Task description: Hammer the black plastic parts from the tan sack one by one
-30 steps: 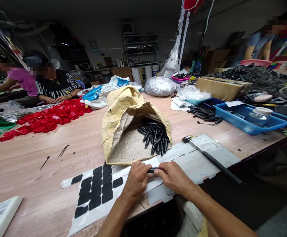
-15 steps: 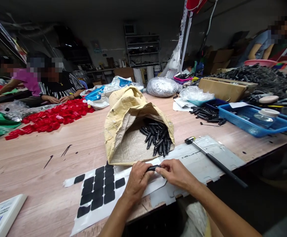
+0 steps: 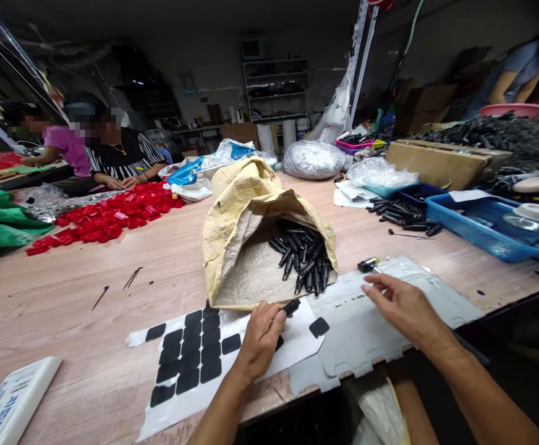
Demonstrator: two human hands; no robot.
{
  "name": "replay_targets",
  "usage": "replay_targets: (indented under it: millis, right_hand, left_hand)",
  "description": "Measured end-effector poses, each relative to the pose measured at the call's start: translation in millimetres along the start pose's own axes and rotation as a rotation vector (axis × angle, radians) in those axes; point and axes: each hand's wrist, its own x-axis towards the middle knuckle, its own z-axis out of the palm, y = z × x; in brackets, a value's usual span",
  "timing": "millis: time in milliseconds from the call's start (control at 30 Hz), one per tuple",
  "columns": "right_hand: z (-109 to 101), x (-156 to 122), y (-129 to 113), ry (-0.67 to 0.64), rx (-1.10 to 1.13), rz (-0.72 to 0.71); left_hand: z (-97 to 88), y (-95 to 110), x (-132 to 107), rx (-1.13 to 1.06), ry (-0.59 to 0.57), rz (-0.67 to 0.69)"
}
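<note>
At the table's [image 3: 88,334] near edge, the person's left hand [image 3: 261,340] has its fingers clamped on a black cylinder [image 3: 291,307], over a white sheet [image 3: 161,417] of black patches [image 3: 211,352]. The right hand [image 3: 406,309], fingers apart, hovers above a grey board [image 3: 357,337] beside a hammer's head [image 3: 368,265]. Beyond, an open yellow sack [image 3: 232,216] holds more black parts [image 3: 304,256]. Farther back, red pieces [image 3: 107,216] lie heaped toward the table's left.

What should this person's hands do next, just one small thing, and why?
Probably close the right hand around the hammer's handle. That hand looks open and, in this view, covers part of the hammer, while the left hand grips a black part.
</note>
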Motion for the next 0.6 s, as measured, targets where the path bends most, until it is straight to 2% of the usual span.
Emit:
replay_targets:
  millis: [67, 100, 200, 267, 367, 400, 433, 500, 533, 600]
  right_hand:
    - [-12, 14, 24, 0.173, -0.236, 0.02]
    - [-16, 20, 34, 0.204, -0.349, 0.039]
    - [-18, 26, 51, 0.168, -0.541, 0.074]
    - [-12, 21, 47, 0.218, -0.551, 0.04]
    - [-1, 5, 20, 0.353, -0.401, -0.115]
    - [4, -1, 7, 0.303, -0.296, -0.19]
    - [8, -7, -8, 0.188, -0.162, -0.246]
    - [19, -19, -36, -0.161, 0.068, -0.294]
    - [24, -24, -49, -0.287, 0.113, -0.308]
    - [35, -31, -69, -0.382, 0.078, -0.346]
  left_hand:
    - [0.4, 0, 1, 0.013, -0.004, 0.014]
    - [0.6, 0, 1, 0.018, -0.007, 0.023]
    - [0.7, 0, 2, 0.036, -0.012, 0.029]
    - [0.5, 1, 2, 0.045, -0.011, 0.021]
    - [0.2, 1, 1, 0.062, -0.008, 0.011]
    - [0.2, 1, 1, 0.071, -0.008, 0.01]
    - [0.3, 1, 1, 0.081, -0.009, 0.01]
    - [0.8, 1, 1, 0.102, -0.018, 0.019]
    - [1.3, 1, 1, 0.113, -0.024, 0.032]
    - [2.7, 0, 1, 0.133, -0.035, 0.064]
